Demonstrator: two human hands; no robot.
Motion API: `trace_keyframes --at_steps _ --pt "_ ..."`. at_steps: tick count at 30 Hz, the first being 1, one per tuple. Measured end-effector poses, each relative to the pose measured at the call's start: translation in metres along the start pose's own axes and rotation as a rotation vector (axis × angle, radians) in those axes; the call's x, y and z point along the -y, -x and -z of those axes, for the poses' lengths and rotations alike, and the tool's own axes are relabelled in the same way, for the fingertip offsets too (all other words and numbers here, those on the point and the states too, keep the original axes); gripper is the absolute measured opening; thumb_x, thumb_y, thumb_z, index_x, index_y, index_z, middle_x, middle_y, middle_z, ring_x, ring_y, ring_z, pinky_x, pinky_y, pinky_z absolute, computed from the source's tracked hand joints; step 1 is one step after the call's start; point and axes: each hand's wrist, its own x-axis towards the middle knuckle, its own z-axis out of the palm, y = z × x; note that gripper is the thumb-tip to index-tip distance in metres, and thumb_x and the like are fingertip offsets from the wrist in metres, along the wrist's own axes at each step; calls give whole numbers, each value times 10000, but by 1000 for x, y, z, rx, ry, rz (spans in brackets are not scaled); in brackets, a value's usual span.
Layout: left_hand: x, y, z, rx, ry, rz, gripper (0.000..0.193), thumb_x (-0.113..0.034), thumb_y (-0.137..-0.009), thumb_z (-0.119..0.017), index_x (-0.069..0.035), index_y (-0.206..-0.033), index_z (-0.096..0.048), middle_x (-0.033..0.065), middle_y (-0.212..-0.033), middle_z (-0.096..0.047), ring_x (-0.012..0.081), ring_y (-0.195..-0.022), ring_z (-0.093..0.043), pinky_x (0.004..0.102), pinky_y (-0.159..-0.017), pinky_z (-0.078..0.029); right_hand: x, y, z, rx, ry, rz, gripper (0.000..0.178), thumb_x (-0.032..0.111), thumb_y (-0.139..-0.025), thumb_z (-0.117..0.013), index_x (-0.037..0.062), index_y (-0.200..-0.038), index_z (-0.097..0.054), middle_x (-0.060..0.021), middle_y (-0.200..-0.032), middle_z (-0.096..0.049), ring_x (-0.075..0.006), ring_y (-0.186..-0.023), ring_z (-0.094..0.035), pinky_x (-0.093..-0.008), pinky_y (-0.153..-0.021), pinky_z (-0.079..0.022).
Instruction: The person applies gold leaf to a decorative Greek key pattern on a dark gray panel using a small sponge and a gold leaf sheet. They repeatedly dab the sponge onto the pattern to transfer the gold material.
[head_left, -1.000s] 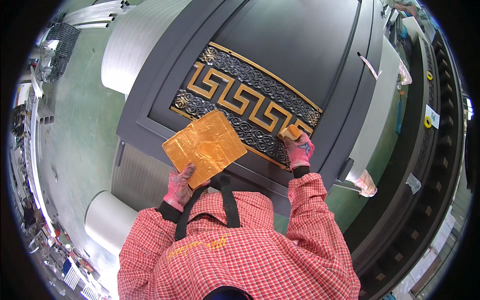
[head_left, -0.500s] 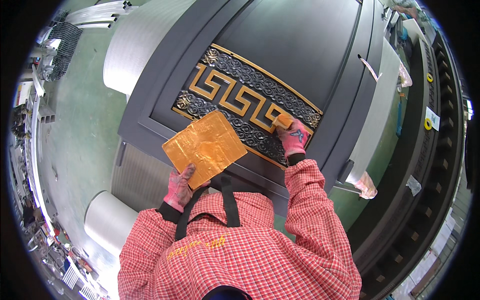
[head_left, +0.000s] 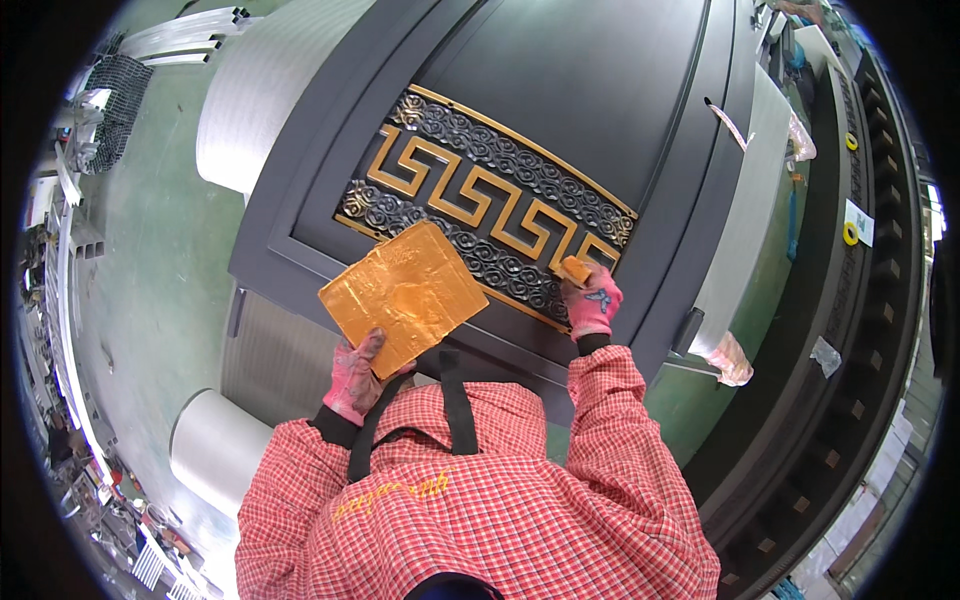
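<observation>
My left hand (head_left: 356, 380), in a soiled pink glove, grips the near corner of a flat square board (head_left: 405, 295) coated in gold paint. The board is tilted over the lower left of a carved panel. My right hand (head_left: 592, 300), gloved in pink too, pinches a small gold-stained sponge block (head_left: 576, 268). That block sits at the right end of the gold key-pattern band (head_left: 460, 205), seemingly touching it. Dark scrollwork strips (head_left: 520, 150) with gold edging run above and below the band. All of this is set in a dark grey door (head_left: 570, 70) lying before me.
Large pale rolls (head_left: 270, 100) lie left of the door, another roll (head_left: 215, 445) nearer me. Metal profiles (head_left: 185, 40) are at the far left. On the right stands a long dark frame (head_left: 800, 350) with yellow tape rolls (head_left: 851, 233) on it.
My right hand has brought the sponge a little toward me and rightward along the key pattern. My left hand keeps the board nearly still, and the view has shifted slightly.
</observation>
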Motion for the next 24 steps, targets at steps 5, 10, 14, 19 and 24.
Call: trace_keyframes --at_steps 5,10,14,19,24 --pt "3 -2 3 10 -46 -27 427 -198 -885 -614 -43 -1234 -421 130 -1122 -576 285 -932 -643 417 -635 -605 6 -3 1 -15 -117 -53 356 238 -625 -767 130 -956 -692 -102 -985 -652 -279 -890 -628 -361 -791 -493" --pt "0 -2 -3 0 -68 24 437 -214 -881 -620 -43 -1233 -426 134 -1118 -581 284 -923 -647 414 -627 -604 5 1 2 31 42 5 366 217 -622 -761 104 -960 -677 -106 -1005 -647 -284 -898 -624 -363 -802 -486" --pt "4 -6 0 23 -93 16 438 -206 -880 -621 -42 -1235 -424 139 -1122 -579 290 -918 -647 412 -617 -605 10 8 7 -44 -195 -11 354 146 -620 -777 76 -948 -663 -107 -988 -646 -289 -893 -627 -346 -792 -497" --pt "-8 -14 -14 85 -146 77 431 -188 -880 -619 -32 -1234 -429 143 -1120 -580 291 -924 -646 394 -618 -610 32 33 7 -69 -689 -201 388 157 -663 -799 29 -982 -620 -105 -920 -661 -234 -840 -655 -303 -743 -513" --pt "-14 -40 -13 197 -226 89 422 -175 -879 -620 -19 -1225 -438 137 -1121 -580 283 -935 -644 393 -622 -613 111 65 46 -160 -602 55 368 127 -670 -799 21 -969 -613 -96 -854 -664 -211 -800 -656 -298 -723 -515"
